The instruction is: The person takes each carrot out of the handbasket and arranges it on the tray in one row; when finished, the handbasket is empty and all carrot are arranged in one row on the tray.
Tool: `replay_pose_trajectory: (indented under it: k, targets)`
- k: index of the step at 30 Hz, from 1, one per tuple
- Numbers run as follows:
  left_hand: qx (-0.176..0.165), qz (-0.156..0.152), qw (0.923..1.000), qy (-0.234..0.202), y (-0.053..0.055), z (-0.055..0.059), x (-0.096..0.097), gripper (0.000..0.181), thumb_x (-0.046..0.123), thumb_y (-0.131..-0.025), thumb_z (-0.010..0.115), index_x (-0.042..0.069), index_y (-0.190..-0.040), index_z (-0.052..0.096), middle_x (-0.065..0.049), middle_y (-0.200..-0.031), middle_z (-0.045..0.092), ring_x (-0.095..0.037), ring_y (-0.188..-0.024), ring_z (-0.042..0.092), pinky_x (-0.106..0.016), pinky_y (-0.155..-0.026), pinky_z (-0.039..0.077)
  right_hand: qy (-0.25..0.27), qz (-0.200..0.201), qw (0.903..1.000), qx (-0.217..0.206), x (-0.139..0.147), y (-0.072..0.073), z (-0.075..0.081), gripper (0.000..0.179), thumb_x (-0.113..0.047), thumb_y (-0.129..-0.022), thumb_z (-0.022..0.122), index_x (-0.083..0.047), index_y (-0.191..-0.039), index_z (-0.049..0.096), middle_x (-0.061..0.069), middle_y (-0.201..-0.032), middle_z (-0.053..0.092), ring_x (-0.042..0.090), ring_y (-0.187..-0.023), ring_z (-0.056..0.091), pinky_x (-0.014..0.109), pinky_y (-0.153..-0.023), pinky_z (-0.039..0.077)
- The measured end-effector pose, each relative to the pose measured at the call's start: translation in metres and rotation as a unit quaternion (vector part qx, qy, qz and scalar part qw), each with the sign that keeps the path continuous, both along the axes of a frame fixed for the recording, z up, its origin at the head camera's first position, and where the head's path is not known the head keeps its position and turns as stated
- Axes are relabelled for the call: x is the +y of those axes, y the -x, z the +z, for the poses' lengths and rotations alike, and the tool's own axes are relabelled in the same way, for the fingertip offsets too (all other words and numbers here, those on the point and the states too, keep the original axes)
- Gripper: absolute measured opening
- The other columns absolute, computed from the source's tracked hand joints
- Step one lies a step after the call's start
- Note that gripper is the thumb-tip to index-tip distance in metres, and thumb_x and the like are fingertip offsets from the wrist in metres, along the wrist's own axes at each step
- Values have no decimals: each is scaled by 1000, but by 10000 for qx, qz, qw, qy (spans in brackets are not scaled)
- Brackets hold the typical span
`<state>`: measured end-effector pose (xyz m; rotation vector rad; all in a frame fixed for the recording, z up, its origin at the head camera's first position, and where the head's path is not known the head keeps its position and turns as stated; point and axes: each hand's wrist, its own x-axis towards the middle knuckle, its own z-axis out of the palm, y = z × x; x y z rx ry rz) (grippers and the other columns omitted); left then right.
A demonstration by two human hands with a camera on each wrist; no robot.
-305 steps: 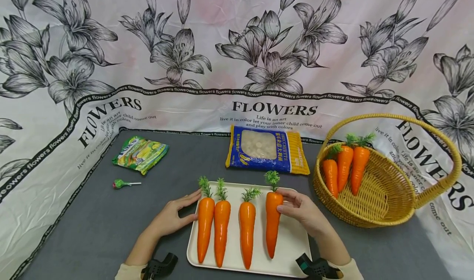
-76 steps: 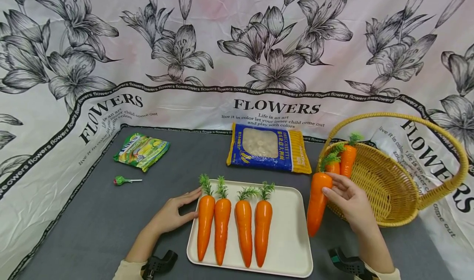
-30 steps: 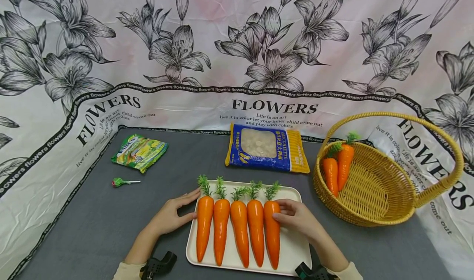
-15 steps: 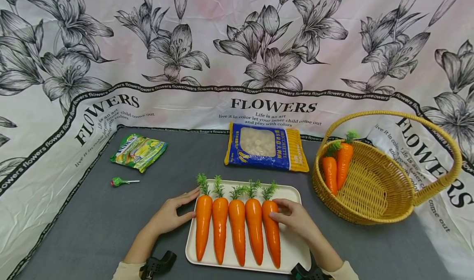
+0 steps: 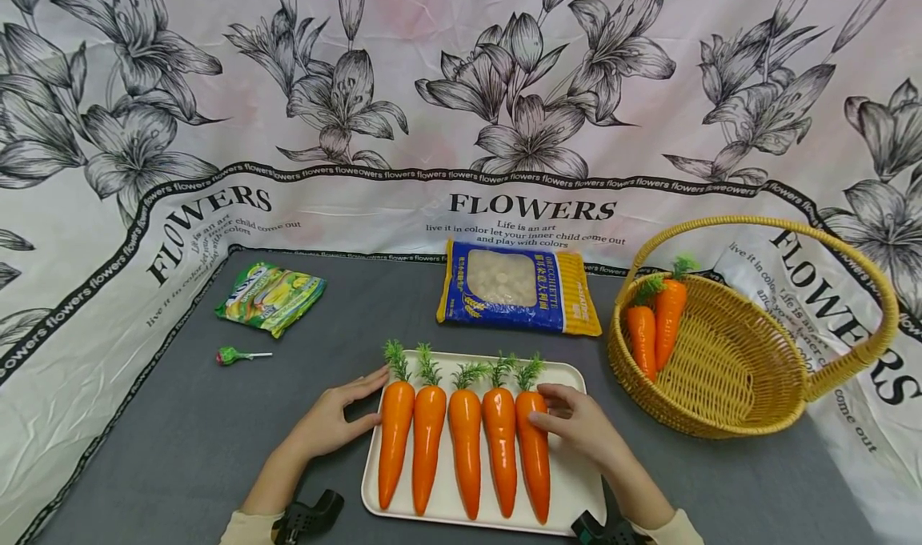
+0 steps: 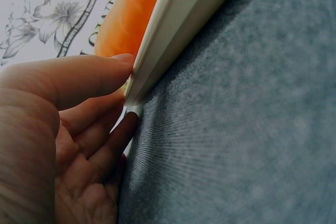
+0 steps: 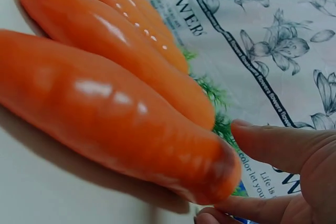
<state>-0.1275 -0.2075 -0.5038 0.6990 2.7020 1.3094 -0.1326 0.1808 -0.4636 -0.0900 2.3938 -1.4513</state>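
Several orange carrots with green tops lie in a row on a cream tray (image 5: 576,481). My left hand (image 5: 334,417) touches the tray's left rim. The left wrist view shows its thumb (image 6: 100,74) against that rim, the other fingers extended at the tray's side. My right hand (image 5: 576,425) is at the upper end of the rightmost carrot (image 5: 533,457). In the right wrist view this carrot (image 7: 121,119) lies on the tray, its top end between spread thumb and fingers. A narrow gap shows at the thumb (image 7: 268,140); the fingertips below are partly hidden.
A yellow wicker basket (image 5: 720,417) with a tall handle stands right of the tray; two carrots (image 5: 670,321) lean inside. Behind the tray lies a blue and yellow pasta bag (image 5: 519,289). At left are a green packet (image 5: 272,298) and a lollipop (image 5: 238,356).
Earlier, my right hand took one carrot out of the basket and laid it at the row's right end. Since half a second ago, the right-hand carrots have shifted slightly. My left hand stays put.
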Motion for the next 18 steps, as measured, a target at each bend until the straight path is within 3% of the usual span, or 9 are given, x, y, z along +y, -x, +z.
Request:
replay_pose_trajectory:
  k: [9,18]
  targets:
    - [191,-34,9998,104,1,-3,2,54,30,-89,67,19,-139,50,3,-146,44,-26,-134,42,-55,-106,35,-84,-109,9996,265,8,1,5,57,-20,-83,73,8,-128,53,25,-122,60,34,-108,61,44,-93,50]
    - [158,-12,9999,61,2,-7,0,54,28,-89,66,19,-140,50,3,-146,44,-27,-135,41,-56,-106,34,-134,-232,9982,539,15,2,20,56,-20,-88,69,6,-133,49,25,-131,55,37,-120,54,48,-102,44]
